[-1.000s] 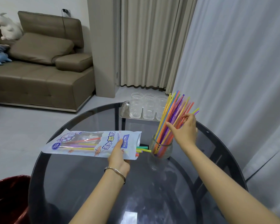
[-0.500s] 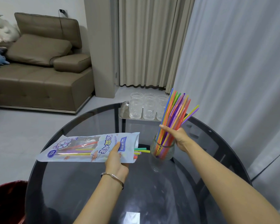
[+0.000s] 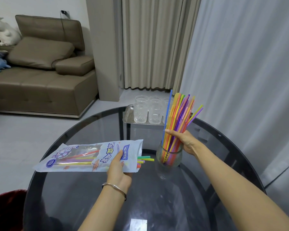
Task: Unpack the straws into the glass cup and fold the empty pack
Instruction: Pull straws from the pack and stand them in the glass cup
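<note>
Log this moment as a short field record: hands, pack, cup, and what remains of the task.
left hand: holds the straw pack flat above the glass table, grip near its open end
right hand: closed around the straws standing in the glass cup
pack: not empty, loose straws poke from its mouth
background: tray of empty cups
remaining: last straws, then folding

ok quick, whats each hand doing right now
Left hand: closed on the straw pack, held above the table.
Right hand: closed around the straws standing in the glass cup.
</note>
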`<state>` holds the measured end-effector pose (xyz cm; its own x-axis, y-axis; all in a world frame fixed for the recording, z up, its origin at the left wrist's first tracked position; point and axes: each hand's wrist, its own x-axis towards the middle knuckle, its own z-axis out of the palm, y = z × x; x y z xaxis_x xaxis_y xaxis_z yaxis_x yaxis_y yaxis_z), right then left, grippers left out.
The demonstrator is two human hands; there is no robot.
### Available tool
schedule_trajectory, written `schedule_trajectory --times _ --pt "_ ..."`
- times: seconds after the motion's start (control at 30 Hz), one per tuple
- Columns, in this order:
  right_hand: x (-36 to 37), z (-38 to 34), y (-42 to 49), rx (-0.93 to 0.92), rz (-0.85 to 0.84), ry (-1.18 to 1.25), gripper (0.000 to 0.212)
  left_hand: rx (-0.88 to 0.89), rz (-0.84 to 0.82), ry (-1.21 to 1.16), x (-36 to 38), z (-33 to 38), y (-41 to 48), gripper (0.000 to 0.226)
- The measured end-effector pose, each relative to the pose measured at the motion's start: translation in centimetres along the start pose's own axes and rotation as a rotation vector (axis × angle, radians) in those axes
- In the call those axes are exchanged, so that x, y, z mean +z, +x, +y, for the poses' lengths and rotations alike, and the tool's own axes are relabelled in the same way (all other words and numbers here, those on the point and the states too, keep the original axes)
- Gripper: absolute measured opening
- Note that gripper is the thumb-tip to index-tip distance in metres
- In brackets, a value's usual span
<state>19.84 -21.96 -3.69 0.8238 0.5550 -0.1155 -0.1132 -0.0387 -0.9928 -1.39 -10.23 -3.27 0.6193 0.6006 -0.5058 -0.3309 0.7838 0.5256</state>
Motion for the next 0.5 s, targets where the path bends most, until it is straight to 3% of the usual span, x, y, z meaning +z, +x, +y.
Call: schedule_trajectory --times 0.07,0.2,0.33,0.5 --pt "0.21 -0.07 0.18 -0.013 0.008 -0.029 0.033 -0.006 -0.010 0.001 0.10 0.12 -0.30 0.005" --pt "0.86 -0.16 0.40 -0.048 0.027 -0.096 0.032 0.007 0.029 -0.021 -0.04 0.22 -0.19 0.019" --pt "0.85 0.00 0.52 -0.040 0.047 -0.108 0.045 -0.014 0.012 -0.010 0.10 0.28 -0.68 0.009" --pt "0.68 0.04 0.27 -0.037 0.028 -0.073 0.030 -0.001 0.019 -0.025 -0.02 0.36 -0.58 0.019"
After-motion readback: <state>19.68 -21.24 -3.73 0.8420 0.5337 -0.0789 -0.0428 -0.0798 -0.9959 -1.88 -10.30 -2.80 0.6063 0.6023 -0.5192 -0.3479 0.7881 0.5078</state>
